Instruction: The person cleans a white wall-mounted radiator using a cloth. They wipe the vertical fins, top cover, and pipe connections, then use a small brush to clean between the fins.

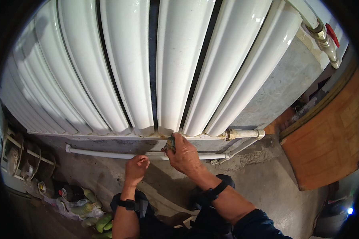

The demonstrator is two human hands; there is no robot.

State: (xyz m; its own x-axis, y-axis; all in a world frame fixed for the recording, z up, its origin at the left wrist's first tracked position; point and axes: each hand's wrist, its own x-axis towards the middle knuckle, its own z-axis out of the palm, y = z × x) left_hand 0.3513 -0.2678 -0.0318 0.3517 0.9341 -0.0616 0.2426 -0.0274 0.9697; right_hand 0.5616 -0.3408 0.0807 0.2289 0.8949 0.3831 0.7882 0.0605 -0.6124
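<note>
A white metal radiator (182, 74) with tall columns fills the upper part of the head view. My right hand (185, 155) is at the radiator's bottom edge, its fingers closed on a crumpled, dirty greenish-brown cloth (169, 145) pressed near the base of a column. My left hand (137, 168) is to the left and slightly lower, above the floor side of a white pipe (107, 154); its fingers are curled and nothing shows in them. Both wrists wear black bands.
A pipe joint (231, 134) leaves the radiator's lower right end. A valve with a red handle (332, 35) is at upper right, above a brown wooden door (326, 140). Green vegetables (103, 222), capped bottles (71, 192) and a rack (27, 152) stand at lower left.
</note>
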